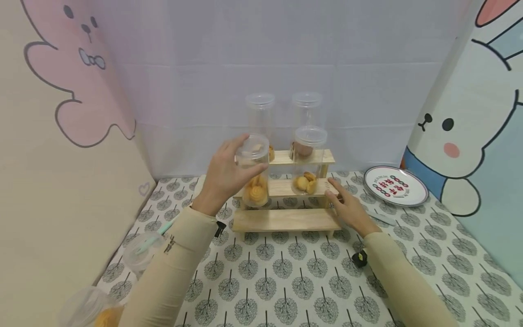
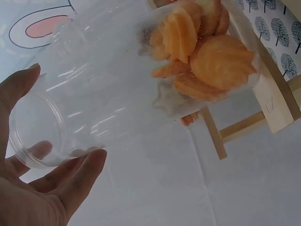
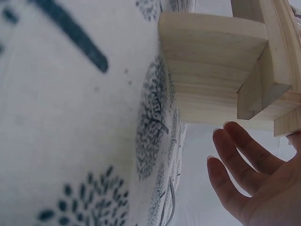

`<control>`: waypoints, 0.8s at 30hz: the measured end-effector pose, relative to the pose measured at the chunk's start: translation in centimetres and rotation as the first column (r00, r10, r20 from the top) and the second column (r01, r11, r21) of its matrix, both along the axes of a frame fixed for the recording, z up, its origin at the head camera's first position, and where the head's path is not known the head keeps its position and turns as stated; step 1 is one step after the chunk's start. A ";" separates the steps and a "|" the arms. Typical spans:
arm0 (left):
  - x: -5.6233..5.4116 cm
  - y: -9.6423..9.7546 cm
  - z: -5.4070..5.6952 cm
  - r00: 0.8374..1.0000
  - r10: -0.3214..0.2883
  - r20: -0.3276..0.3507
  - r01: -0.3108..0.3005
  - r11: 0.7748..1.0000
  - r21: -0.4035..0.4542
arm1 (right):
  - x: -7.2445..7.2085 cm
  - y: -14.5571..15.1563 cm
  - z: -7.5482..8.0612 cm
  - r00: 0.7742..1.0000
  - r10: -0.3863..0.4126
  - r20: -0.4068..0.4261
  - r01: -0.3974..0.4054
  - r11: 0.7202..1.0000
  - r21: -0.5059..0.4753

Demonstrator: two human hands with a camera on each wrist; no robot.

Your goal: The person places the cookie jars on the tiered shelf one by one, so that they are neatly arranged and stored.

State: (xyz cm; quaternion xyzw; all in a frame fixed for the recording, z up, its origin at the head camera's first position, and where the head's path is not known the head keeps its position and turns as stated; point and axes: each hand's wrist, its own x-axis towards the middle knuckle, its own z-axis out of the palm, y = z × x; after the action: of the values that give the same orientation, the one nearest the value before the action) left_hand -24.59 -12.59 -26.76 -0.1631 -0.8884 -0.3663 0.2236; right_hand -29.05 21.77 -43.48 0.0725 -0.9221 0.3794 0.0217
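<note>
In the head view my left hand (image 1: 226, 175) grips a tall clear jar (image 1: 255, 181) near its lid, fingers and thumb around the top. Swirled orange cookies (image 2: 216, 61) and a pale star-shaped piece lie inside it. The jar's base overlaps the front edge of a three-step wooden stand (image 1: 286, 220); whether it touches is unclear. My right hand (image 1: 349, 209) rests at the right end of the middle step, touching the wood. In the right wrist view three of its fingers (image 3: 235, 183) extend loosely below the stand, holding nothing.
Another cookie jar (image 1: 310, 159) stands on the middle step, with two more jars (image 1: 260, 113) on the top step behind. A white plate (image 1: 395, 186) lies to the right. At lower left are clear containers (image 1: 87, 306), and a mint-green utensil (image 1: 153, 240).
</note>
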 end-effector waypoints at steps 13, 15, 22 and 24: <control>-3.6 1.5 -1.0 1.000 0.010 0.015 -0.010 1.000 0.007 | -0.1 0.0 -0.2 0.999 -0.013 -0.038 0.014 1.000 0.016; -3.9 1.6 -1.0 1.000 0.011 0.027 -0.011 1.000 -0.002 | -0.2 -0.1 -0.3 0.999 -0.014 -0.043 0.015 1.000 0.022; -4.5 2.0 -0.9 0.999 0.026 0.046 -0.025 0.999 -0.024 | -0.1 -0.3 0.0 0.999 -0.018 -0.043 0.018 1.000 0.020; -4.7 2.1 -0.9 0.998 0.033 0.052 -0.032 0.999 -0.031 | -0.1 -0.3 -0.1 0.999 -0.019 -0.040 0.020 1.000 0.018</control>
State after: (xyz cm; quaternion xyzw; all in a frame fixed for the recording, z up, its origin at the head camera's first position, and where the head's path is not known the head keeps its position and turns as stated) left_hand -29.27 -10.49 -27.66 -0.1423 -0.9020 -0.3533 0.2035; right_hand -29.11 21.47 -43.57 0.0712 -0.9255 0.3694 0.0432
